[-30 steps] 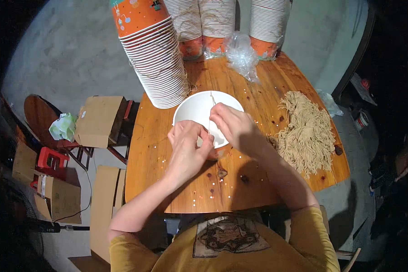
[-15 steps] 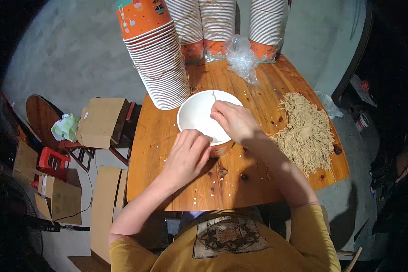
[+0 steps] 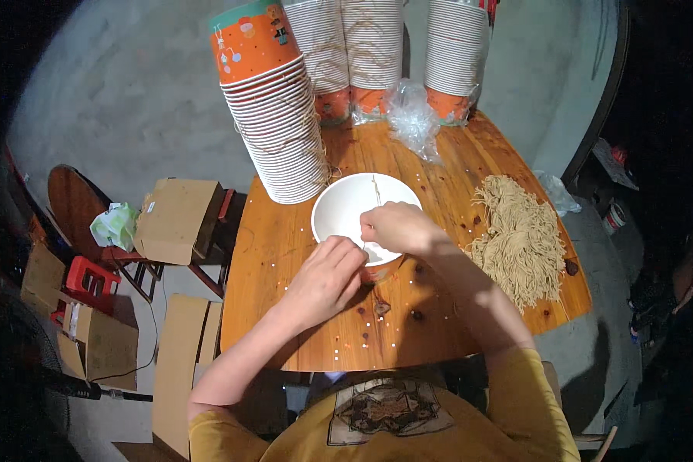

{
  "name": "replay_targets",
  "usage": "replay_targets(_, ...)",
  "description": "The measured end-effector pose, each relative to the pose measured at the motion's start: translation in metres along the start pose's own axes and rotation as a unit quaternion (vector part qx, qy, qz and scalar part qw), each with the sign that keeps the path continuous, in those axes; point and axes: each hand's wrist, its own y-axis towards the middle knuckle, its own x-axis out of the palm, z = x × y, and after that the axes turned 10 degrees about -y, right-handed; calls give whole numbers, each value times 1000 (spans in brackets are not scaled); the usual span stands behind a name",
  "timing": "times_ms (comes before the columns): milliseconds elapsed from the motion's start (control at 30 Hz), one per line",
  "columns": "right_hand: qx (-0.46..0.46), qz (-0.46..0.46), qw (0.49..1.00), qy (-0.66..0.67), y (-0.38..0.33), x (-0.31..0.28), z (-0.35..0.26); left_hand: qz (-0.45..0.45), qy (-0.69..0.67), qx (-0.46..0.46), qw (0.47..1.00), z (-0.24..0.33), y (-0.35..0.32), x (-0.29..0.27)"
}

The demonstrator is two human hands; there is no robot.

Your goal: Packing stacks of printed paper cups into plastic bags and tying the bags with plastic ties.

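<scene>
A round paper bucket (image 3: 339, 204), white inside and orange outside, stands mouth up on the wooden table (image 3: 285, 339). A thin beige string (image 3: 376, 187) runs from its far side down toward my fingers. My left hand (image 3: 327, 279) is closed at the near rim, thumb and fingers pinched together around the string's near part. Over the opening, my right hand (image 3: 400, 229) is curled with its fingertips pinched on the string, close beside the left fingers. The exact grip of both hands is partly hidden by the knuckles.
A tall leaning stack of paper buckets (image 3: 273, 131) stands behind the bucket, with more stacks (image 3: 373, 46) farther back. A crumpled clear plastic bag (image 3: 413, 119) lies before them. On the right is a heap of beige strings (image 3: 520, 242). Small white bits dot the tabletop.
My right hand has moved nearer to my left hand and the near rim, its fingers curling in more. The left hand stays at the rim. The whole view has shifted slightly.
</scene>
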Motion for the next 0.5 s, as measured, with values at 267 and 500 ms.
replay_targets(267,-30,206,973,94,14,3,30,15,-24,14,999,-7,9,-13)
replay_targets(500,-45,360,801,476,-12,3,43,107,-376,-188,901,5,19,-54)
